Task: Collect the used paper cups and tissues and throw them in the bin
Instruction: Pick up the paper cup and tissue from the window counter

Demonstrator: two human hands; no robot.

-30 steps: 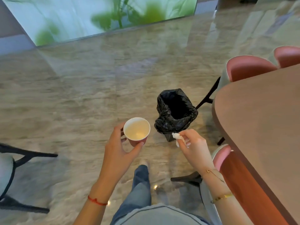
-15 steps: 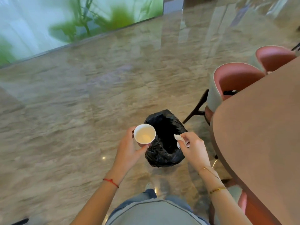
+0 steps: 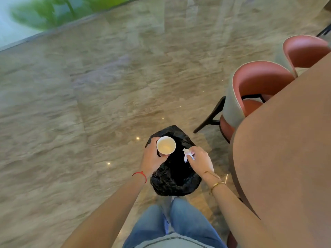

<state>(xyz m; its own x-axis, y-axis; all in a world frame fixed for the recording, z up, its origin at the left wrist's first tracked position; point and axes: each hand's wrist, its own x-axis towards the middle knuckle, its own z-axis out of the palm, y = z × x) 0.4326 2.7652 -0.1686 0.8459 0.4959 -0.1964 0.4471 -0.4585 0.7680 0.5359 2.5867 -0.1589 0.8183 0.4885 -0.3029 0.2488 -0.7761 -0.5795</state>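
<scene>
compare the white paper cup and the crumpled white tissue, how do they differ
The white paper cup is a rigid round shape held upright with its mouth open to the camera; the crumpled white tissue is a soft, shapeless wad. The cup looks clearly larger than the tissue. The left hand wraps around the cup's side, while the right hand pinches the tissue at its fingertips. Both are held over the black-lined bin.
</scene>
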